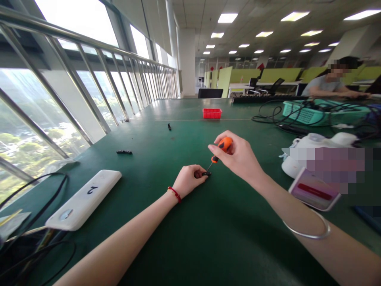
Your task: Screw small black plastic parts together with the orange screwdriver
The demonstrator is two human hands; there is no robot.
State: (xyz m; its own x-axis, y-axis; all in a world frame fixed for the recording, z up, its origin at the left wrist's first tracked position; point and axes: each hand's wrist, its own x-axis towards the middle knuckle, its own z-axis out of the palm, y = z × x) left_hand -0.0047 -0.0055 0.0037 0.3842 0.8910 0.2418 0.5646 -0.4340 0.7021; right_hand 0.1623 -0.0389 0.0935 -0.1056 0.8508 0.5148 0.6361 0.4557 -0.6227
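My right hand [239, 153] is wrapped round the orange and black handle of a screwdriver [225, 144], which tilts down to the left. Its thin shaft reaches a small black part [206, 173] on the green table. Fingers of my left hand [189, 179] pinch that part and hold it against the tabletop. Whether the screwdriver's tip sits in a screw is too small to tell. Farther off lie two more black pieces, a long one [124, 152] to the left and a short one [169, 126] beyond my hands.
A red basket [212, 114] stands farther back on the green table [154, 246]. At left lies a white power bank [85, 200] beside cables. To the right are a phone [312, 190], a white bottle [309, 147] and a teal basket [327, 113] with cables. A person sits at far right.
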